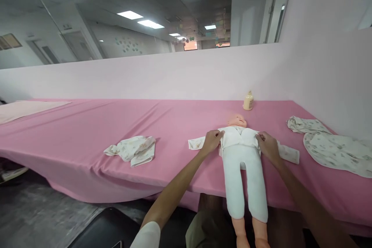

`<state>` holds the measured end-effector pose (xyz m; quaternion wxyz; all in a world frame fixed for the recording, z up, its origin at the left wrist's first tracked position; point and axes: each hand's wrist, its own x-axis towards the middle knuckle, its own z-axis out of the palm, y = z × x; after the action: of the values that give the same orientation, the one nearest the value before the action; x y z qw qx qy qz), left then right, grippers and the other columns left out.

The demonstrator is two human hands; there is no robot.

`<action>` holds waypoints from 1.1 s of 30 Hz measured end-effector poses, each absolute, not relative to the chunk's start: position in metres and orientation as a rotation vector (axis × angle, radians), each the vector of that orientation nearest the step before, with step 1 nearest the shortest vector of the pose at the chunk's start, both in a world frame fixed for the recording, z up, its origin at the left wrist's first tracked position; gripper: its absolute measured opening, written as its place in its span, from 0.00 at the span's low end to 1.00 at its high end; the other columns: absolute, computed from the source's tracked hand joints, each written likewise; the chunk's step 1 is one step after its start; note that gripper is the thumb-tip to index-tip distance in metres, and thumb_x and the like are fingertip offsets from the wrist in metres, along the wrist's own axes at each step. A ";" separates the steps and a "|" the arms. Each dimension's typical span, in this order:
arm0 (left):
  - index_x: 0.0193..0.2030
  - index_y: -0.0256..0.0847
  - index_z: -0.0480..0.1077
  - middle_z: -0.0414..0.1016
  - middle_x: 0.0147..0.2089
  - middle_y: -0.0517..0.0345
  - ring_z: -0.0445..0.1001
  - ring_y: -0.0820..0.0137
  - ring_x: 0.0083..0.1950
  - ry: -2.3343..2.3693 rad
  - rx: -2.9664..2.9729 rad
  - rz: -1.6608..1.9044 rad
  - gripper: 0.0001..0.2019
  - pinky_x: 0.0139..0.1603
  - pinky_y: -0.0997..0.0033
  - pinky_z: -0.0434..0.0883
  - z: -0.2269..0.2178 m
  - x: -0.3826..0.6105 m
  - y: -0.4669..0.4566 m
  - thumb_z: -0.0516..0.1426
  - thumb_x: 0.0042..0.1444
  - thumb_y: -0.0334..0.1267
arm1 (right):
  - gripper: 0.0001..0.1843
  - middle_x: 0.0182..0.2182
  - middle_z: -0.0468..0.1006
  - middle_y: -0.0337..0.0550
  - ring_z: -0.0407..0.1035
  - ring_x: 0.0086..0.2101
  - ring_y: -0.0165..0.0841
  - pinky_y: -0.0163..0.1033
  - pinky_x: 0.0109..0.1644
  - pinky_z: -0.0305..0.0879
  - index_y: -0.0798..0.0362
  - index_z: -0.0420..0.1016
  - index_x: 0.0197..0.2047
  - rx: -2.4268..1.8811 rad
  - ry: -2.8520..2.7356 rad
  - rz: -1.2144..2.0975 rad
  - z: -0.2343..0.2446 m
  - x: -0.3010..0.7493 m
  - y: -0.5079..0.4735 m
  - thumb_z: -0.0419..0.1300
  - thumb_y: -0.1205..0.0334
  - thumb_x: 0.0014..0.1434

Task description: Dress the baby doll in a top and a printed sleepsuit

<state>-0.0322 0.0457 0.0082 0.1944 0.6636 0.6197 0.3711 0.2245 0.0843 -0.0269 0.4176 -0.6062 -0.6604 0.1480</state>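
Note:
A baby doll lies at the front edge of the pink-covered table, its head away from me and its lower legs past the edge. White pants cover its legs. A white baby top with small prints on its sleeves is on its upper body, both sleeves spread out sideways. My left hand pinches the top at its left side, by the left sleeve. On the opposite side my right hand has its fingers closed on the top's cloth near the right sleeve.
A crumpled printed baby garment lies to the left. Printed white cloths are at the right by the wall. A pale yellow bottle stands at the back. A mirror spans the wall. A black chair is below left.

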 end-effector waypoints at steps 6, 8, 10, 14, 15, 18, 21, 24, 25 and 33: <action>0.29 0.40 0.65 0.67 0.30 0.55 0.64 0.68 0.31 1.937 2.032 0.911 0.12 0.33 0.68 0.57 -0.011 -0.038 0.040 0.49 0.62 0.38 | 0.16 0.37 0.77 0.51 0.68 0.38 0.40 0.42 0.41 0.60 0.55 0.75 0.42 -1.610 -1.824 0.122 -0.047 0.233 0.077 0.49 0.58 0.60; 0.41 0.41 0.70 0.71 0.39 0.53 0.68 0.66 0.36 1.940 2.074 0.873 0.08 0.35 0.68 0.60 -0.013 -0.045 0.029 0.50 0.61 0.37 | 0.18 0.40 0.76 0.52 0.68 0.41 0.42 0.45 0.46 0.62 0.56 0.73 0.47 -1.528 -1.843 0.140 -0.053 0.246 0.069 0.52 0.58 0.57; 0.50 0.44 0.68 0.72 0.41 0.56 0.70 0.67 0.38 1.854 2.120 0.824 0.12 0.37 0.69 0.62 -0.013 -0.051 0.020 0.51 0.60 0.39 | 0.18 0.41 0.75 0.50 0.68 0.42 0.42 0.46 0.48 0.64 0.55 0.73 0.45 -1.430 -1.903 0.271 -0.056 0.258 0.061 0.55 0.56 0.54; 0.50 0.43 0.66 0.71 0.29 0.63 0.69 0.68 0.32 1.760 2.210 0.654 0.13 0.33 0.71 0.60 -0.010 -0.050 0.015 0.49 0.60 0.37 | 0.11 0.31 0.75 0.43 0.69 0.33 0.37 0.42 0.38 0.67 0.52 0.72 0.31 -1.311 -2.119 0.613 -0.050 0.270 0.046 0.57 0.53 0.53; 0.50 0.42 0.66 0.71 0.29 0.62 0.69 0.67 0.32 1.780 2.241 0.594 0.13 0.32 0.71 0.59 -0.009 -0.048 0.016 0.49 0.59 0.34 | 0.10 0.28 0.74 0.41 0.67 0.30 0.35 0.40 0.34 0.65 0.52 0.70 0.28 -1.295 -2.157 0.650 -0.047 0.269 0.043 0.57 0.54 0.53; 0.47 0.41 0.67 0.75 0.34 0.57 0.71 0.65 0.35 1.798 2.303 0.471 0.14 0.33 0.69 0.60 -0.004 -0.042 0.019 0.48 0.56 0.29 | 0.12 0.21 0.69 0.37 0.62 0.24 0.32 0.37 0.27 0.59 0.51 0.64 0.22 -1.206 -2.218 0.707 -0.039 0.262 0.039 0.56 0.58 0.55; 0.44 0.42 0.68 0.76 0.39 0.55 0.72 0.64 0.39 1.762 2.322 0.455 0.11 0.37 0.68 0.64 0.001 -0.043 0.017 0.51 0.55 0.31 | 0.13 0.22 0.69 0.37 0.62 0.24 0.31 0.36 0.27 0.58 0.51 0.65 0.23 -1.142 -2.235 0.717 -0.036 0.256 0.043 0.52 0.61 0.58; 0.45 0.42 0.67 0.73 0.49 0.51 0.70 0.60 0.49 1.733 2.450 0.455 0.12 0.48 0.63 0.67 -0.001 -0.048 0.013 0.55 0.53 0.32 | 0.13 0.25 0.69 0.40 0.63 0.28 0.33 0.38 0.32 0.61 0.52 0.66 0.22 -1.299 -2.301 0.394 -0.038 0.256 0.048 0.52 0.61 0.57; 0.46 0.42 0.67 0.71 0.52 0.49 0.69 0.59 0.52 1.738 2.499 0.453 0.13 0.52 0.60 0.66 -0.004 -0.049 0.013 0.56 0.52 0.33 | 0.12 0.28 0.71 0.42 0.64 0.31 0.35 0.40 0.36 0.62 0.52 0.67 0.23 -1.345 -2.311 0.237 -0.038 0.257 0.049 0.53 0.61 0.57; 0.69 0.38 0.47 0.49 0.71 0.36 0.49 0.49 0.71 1.789 2.596 0.481 0.40 0.66 0.46 0.52 -0.010 -0.050 0.040 0.59 0.51 0.38 | 0.16 0.66 0.55 0.47 0.50 0.63 0.55 0.62 0.58 0.53 0.53 0.75 0.27 -1.278 -2.460 -0.002 -0.031 0.268 0.073 0.53 0.56 0.61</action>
<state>-0.0495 0.0397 -0.0102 -0.0236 0.8137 0.5608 0.1508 0.2680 0.0730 -0.0307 0.1837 -0.4532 -0.8723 -0.0008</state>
